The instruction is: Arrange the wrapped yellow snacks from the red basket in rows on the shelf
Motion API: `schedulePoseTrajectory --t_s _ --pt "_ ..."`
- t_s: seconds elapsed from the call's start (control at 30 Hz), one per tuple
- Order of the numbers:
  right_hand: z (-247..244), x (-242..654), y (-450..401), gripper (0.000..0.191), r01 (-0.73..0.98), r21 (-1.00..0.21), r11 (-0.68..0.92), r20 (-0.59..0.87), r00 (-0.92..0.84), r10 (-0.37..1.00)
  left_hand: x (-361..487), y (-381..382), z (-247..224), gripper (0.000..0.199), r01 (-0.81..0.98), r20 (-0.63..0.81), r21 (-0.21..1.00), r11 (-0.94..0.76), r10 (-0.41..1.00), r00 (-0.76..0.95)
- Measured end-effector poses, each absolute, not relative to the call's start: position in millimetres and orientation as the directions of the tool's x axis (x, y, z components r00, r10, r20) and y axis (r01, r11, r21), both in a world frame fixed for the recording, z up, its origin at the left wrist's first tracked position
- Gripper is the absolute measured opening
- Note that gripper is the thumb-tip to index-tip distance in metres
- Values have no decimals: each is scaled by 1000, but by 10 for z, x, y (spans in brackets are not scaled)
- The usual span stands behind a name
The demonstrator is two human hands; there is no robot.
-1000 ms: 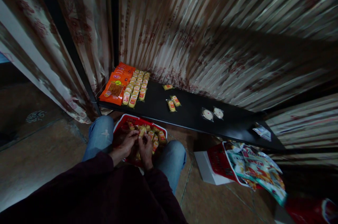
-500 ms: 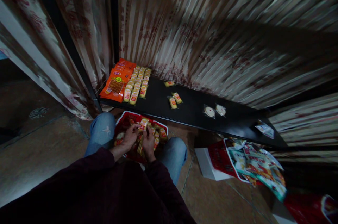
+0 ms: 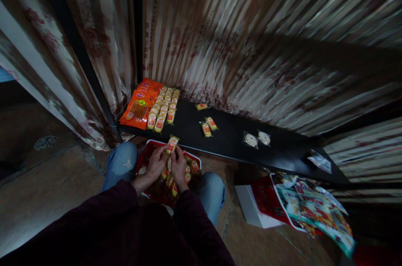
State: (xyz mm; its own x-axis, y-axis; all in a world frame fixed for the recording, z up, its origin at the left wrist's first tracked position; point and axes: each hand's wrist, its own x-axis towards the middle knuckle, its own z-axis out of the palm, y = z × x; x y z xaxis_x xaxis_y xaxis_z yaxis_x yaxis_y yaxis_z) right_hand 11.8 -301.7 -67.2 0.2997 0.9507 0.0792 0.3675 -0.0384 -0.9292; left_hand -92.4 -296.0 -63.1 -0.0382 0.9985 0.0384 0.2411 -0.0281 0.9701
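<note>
Between my fingertips is a small yellow wrapped snack (image 3: pixel 172 143), upright above the near part of a red basket. My left hand (image 3: pixel 156 164) pinches its left side, and my right hand (image 3: pixel 178 167) pinches its right side. Below, the red basket (image 3: pixel 145 152) between my knees holds many similar yellow packets (image 3: pixel 194 167). On the black shelf (image 3: pixel 188 130) behind it, neat rows of yellow packets (image 3: pixel 159 122) lie beside orange snack bags (image 3: pixel 137 108) at the left end.
Three loose yellow packets (image 3: pixel 206 129), two round white packets (image 3: pixel 251 139) and a silvery packet (image 3: pixel 320 161) lie farther right on the shelf. Another red basket (image 3: pixel 266 195) with large bags (image 3: pixel 317 205) stands on the floor at right. Pleated curtains (image 3: pixel 220 40) hang behind.
Both hands have lifted the yellow snack up from among the packets to the basket's shelf-side rim. The view has shifted slightly, so the shelf appears lower.
</note>
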Motion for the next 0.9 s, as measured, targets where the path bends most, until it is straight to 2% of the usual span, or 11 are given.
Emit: schedulePoseTrajectory --t_s 0.2,0.6,0.9 --pt "-594 104 -2733 35 399 -917 -14 129 328 936 -895 -2760 -453 42 365 77 930 -44 994 -77" --pt "-697 96 -2204 35 438 -899 32 196 334 922 -817 -2319 -482 44 317 113 946 -71 987 -118" --pt "-787 69 -1961 33 424 -905 20 188 358 914 -822 -2221 -505 43 280 153 952 -122 984 -93"
